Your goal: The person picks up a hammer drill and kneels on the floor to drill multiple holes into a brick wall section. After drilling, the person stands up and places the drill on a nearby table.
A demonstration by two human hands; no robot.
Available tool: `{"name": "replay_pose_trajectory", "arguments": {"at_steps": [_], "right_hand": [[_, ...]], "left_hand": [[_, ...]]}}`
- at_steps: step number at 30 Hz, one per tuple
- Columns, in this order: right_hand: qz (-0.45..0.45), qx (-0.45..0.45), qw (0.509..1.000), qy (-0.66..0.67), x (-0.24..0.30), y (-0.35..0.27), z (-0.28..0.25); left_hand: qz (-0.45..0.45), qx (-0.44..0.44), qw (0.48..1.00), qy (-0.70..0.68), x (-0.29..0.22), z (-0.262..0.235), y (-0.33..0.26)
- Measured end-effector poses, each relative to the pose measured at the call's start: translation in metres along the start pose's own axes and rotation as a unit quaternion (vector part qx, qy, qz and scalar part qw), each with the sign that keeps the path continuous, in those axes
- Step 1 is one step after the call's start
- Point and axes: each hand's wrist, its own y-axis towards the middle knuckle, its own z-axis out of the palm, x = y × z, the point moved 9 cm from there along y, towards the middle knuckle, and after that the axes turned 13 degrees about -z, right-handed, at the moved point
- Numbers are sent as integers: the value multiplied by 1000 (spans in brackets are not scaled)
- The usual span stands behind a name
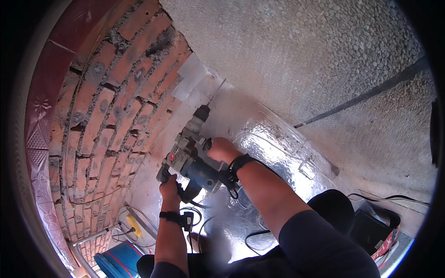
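A rotary hammer drill (185, 153) with a grey front and a blue motor housing is held out before me, angled up and away. Its long thin bit (216, 95) reaches toward the far corner beside some pale tiles (191, 74); whether the tip touches the surface I cannot tell. My left hand (169, 187) is closed round the rear handle; its trigger finger is hard to make out. On the side handle (206, 144), my right hand (223, 150) is wrapped in a fist. Dark bands with small devices and cables circle both wrists.
Exposed brick (102, 111) with rough mortar rises on the left, edged by dark red tiles (44, 97). A pebbled wall (324, 51) stands right. Shiny sheeting (269, 143) covers the surface below. Black cables loop near my arms. A blue bucket (116, 259) and black case (371, 229) stand close by.
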Motion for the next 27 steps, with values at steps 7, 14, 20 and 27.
{"name": "replay_pose_trajectory", "arguments": {"at_steps": [7,14,20,27], "right_hand": [[23,41,999,-2,1,10,5],[15,26,1000,-10,1,11,6],[1,14,1000,-1,-2,14,2],[-3,5,1000,29,8,9,-3]], "left_hand": [[18,18,999,-29,-11,4,15],[-2,8,1000,-19,-10,4,9],[25,10,1000,-8,-18,5,18],[34,29,999,-15,-18,5,8]]}}
